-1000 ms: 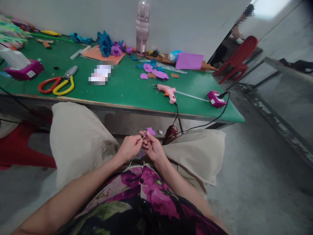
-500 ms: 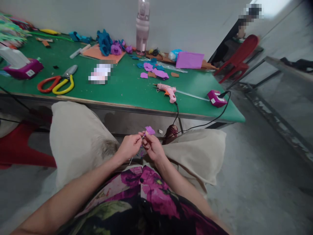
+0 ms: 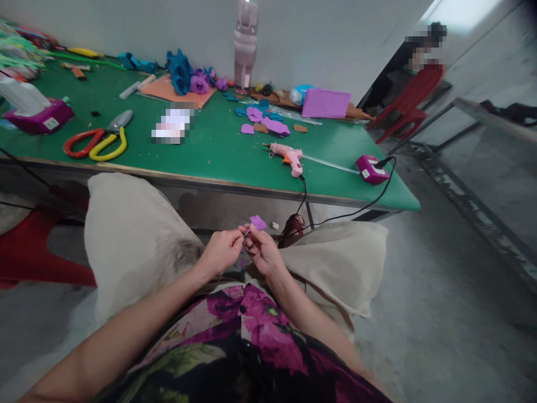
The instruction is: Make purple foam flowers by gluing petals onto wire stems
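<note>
Over my lap, my left hand [image 3: 223,248] and my right hand [image 3: 265,249] meet almost fingertip to fingertip. A small purple foam or paper flower piece [image 3: 258,223] sticks up from the pinched fingers of my right hand. My left hand is closed round a thin wire stem [image 3: 246,234], which runs up to the purple piece. The stem's lower part is hard to make out. On the green table ahead lie a pink glue gun [image 3: 287,157] with a clear stick in its back, and loose purple petals [image 3: 274,126].
Red-and-yellow-handled scissors [image 3: 103,137] lie at the table's left, near a magenta box [image 3: 39,117]. Teal flowers [image 3: 179,73] and a pink bottle [image 3: 244,50] stand by the wall. The glue gun's cord [image 3: 352,212] hangs past the table edge. A person sits far right by a red chair [image 3: 413,101].
My hands stay together with the purple piece in nearly the same spot. The stem's lower end, seen below my left hand before, barely shows now. The far person has shifted slightly.
</note>
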Action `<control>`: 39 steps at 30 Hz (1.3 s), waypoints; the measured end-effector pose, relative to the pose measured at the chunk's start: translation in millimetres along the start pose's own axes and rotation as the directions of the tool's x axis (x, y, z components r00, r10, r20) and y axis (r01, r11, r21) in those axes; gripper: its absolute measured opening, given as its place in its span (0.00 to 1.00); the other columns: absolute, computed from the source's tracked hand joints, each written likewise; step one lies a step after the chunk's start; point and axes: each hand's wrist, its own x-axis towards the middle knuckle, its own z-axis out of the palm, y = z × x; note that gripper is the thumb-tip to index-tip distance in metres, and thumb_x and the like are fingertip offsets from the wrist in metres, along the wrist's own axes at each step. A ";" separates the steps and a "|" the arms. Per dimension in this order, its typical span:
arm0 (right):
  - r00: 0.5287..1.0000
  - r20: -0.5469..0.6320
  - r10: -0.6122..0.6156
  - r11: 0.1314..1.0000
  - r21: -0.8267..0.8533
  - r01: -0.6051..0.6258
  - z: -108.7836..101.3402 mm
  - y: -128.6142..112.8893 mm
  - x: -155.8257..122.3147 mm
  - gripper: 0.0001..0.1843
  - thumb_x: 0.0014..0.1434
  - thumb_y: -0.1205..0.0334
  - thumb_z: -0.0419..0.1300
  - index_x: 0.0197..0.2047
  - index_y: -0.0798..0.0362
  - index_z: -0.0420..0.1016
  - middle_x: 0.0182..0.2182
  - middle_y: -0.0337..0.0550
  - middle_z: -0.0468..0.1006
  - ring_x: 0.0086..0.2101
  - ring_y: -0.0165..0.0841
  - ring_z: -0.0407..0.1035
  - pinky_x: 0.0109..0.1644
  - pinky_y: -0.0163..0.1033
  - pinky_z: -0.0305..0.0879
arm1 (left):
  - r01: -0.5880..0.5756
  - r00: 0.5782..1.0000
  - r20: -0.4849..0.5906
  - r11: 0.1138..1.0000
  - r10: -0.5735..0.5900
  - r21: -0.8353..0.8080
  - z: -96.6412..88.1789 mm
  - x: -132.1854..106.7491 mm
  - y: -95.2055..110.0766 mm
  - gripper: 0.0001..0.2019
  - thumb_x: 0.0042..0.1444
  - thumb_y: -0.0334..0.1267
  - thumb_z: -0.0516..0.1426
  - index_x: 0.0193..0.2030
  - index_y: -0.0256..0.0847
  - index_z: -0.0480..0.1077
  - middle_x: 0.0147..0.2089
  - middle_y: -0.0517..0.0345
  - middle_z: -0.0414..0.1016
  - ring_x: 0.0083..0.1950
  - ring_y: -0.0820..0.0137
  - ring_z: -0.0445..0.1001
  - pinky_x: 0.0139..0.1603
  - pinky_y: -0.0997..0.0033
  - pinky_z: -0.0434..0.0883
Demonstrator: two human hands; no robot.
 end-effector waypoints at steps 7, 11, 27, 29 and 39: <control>0.999 0.012 0.029 0.986 0.162 -0.031 2.6 -6.6 -2.6 0.01 0.51 0.67 0.61 0.31 0.54 0.74 0.20 0.33 0.66 0.19 0.21 0.56 0.23 0.27 0.60 | -0.018 0.999 -0.040 1.000 0.019 0.020 -7.5 2.1 3.0 0.08 0.55 0.33 0.48 0.29 0.39 0.66 0.21 0.64 0.65 0.23 0.74 0.62 0.27 0.75 0.55; 0.998 -0.010 0.068 0.978 0.198 -0.064 2.8 -11.0 -1.9 0.03 0.52 0.70 0.59 0.30 0.53 0.73 0.20 0.34 0.66 0.19 0.22 0.57 0.24 0.27 0.62 | -0.089 0.992 -0.064 0.964 0.109 0.250 -14.8 -1.5 1.5 0.11 0.58 0.36 0.47 0.31 0.39 0.69 0.27 0.57 0.71 0.29 0.71 0.67 0.30 0.74 0.58; 0.751 0.370 -0.547 0.341 -0.721 0.604 2.9 -23.6 -18.0 0.10 0.49 0.68 0.59 0.35 0.48 0.76 0.38 0.44 0.76 0.38 0.35 0.67 0.42 0.39 0.64 | -0.310 0.880 -0.285 0.915 0.379 0.260 -76.6 -21.2 0.7 0.13 0.60 0.36 0.47 0.43 0.41 0.71 0.36 0.56 0.75 0.37 0.71 0.71 0.39 0.71 0.68; 0.725 0.416 -0.549 0.284 -0.723 0.630 1.6 -22.8 -19.3 0.14 0.51 0.70 0.56 0.38 0.46 0.76 0.39 0.43 0.77 0.40 0.36 0.68 0.45 0.42 0.64 | -0.352 0.889 -0.164 0.867 0.428 0.353 -78.8 -27.8 -1.3 0.15 0.61 0.33 0.44 0.48 0.42 0.70 0.39 0.56 0.75 0.40 0.71 0.72 0.40 0.71 0.68; 0.724 0.396 -0.565 0.281 -0.733 0.620 0.9 -17.1 -17.3 0.12 0.50 0.69 0.57 0.37 0.48 0.77 0.32 0.40 0.78 0.31 0.33 0.69 0.37 0.36 0.64 | -0.347 0.838 -0.121 0.690 0.532 0.635 -70.2 -45.3 0.7 0.15 0.60 0.33 0.45 0.47 0.42 0.70 0.29 0.56 0.72 0.32 0.69 0.70 0.34 0.69 0.65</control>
